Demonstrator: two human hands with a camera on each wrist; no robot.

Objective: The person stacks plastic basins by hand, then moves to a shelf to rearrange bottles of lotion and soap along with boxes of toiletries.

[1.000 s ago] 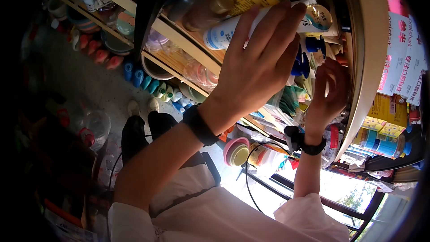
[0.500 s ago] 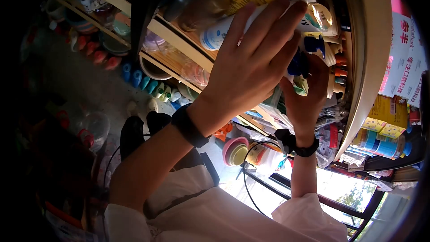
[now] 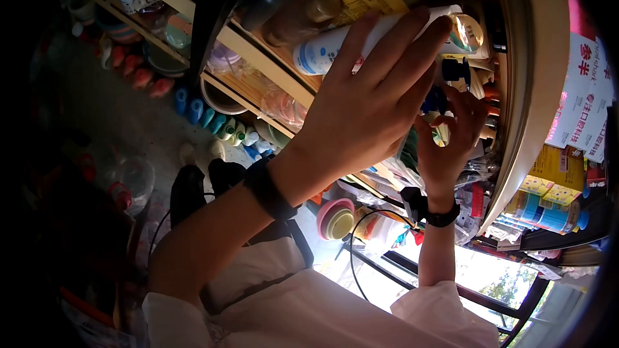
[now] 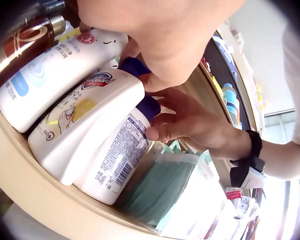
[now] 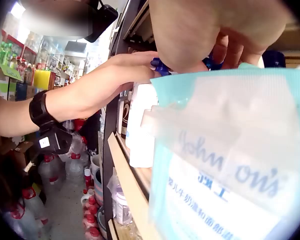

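Observation:
My left hand (image 3: 364,93) reaches over a white bottle (image 4: 52,75) with a blue label, its fingers spread and mostly straight. In the left wrist view its thumb lies beside the blue pump top (image 4: 133,66) of a hand-wash bottle (image 4: 90,102) with a yellow picture. Just behind stands a second blue-capped white bottle (image 4: 112,162), its barcode facing out. My right hand (image 3: 448,148) pinches this bottle around its blue cap (image 4: 149,106), fingers curled and thumb at the neck. The right fingertips are partly hidden in the right wrist view.
A clear bin (image 4: 182,175) with green packets stands beside the bottles. A turquoise pouch (image 5: 225,150) fills much of the right wrist view. The pale shelf edge (image 4: 20,170) runs in front. Toothpaste boxes (image 3: 580,96) stand at the right; tubs (image 3: 336,219) lie lower down.
My right hand has moved left to the blue-capped bottle and its fingers have closed at the cap. My left hand stays over the white bottle with only slight shifts.

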